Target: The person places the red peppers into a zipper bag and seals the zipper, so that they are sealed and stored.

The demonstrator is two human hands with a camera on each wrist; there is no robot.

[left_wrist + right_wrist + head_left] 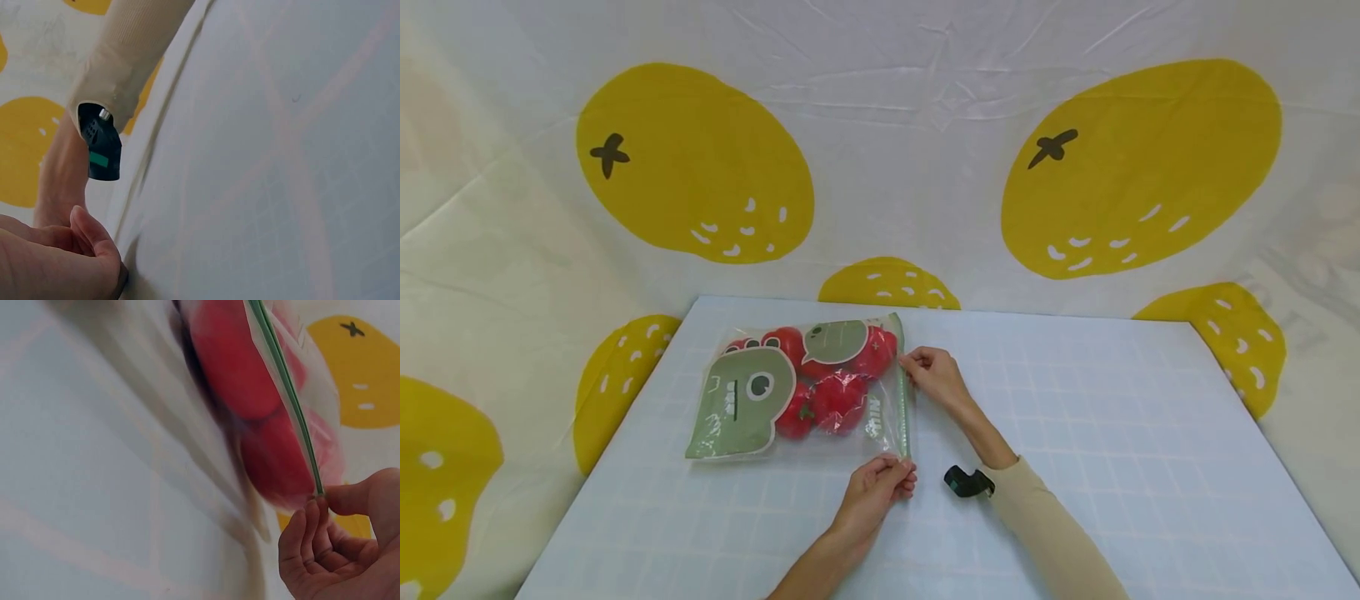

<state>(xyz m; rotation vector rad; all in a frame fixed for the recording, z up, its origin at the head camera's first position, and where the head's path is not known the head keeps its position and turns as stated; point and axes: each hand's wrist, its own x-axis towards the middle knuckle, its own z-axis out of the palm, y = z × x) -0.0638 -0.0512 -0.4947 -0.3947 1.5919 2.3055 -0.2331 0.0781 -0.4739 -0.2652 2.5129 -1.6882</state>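
A clear zip bag (pixel 741 433) with a green cartoon creature printed on it lies on the table, left of centre. Inside are several round red vegetables (pixel 840 402), one showing a green stem. Its green zip edge (pixel 903 408) runs down the right side. My left hand (pixel 871 498) pinches the near corner of that edge. Toward the far end, my right hand (pixel 938 379) holds the same edge between thumb and fingers. The right wrist view shows the green strip (pixel 289 394) reaching these fingertips. In the left wrist view, my left hand (pixel 56 265) hides its grip on the bag.
A pale blue checked table (pixel 1112 433) extends to the right of the bag. Behind it hangs a white cloth (pixel 910 192) with large yellow fruit prints. A small black camera (pixel 968 482) sits at my right wrist, by the beige sleeve (pixel 1052 533).
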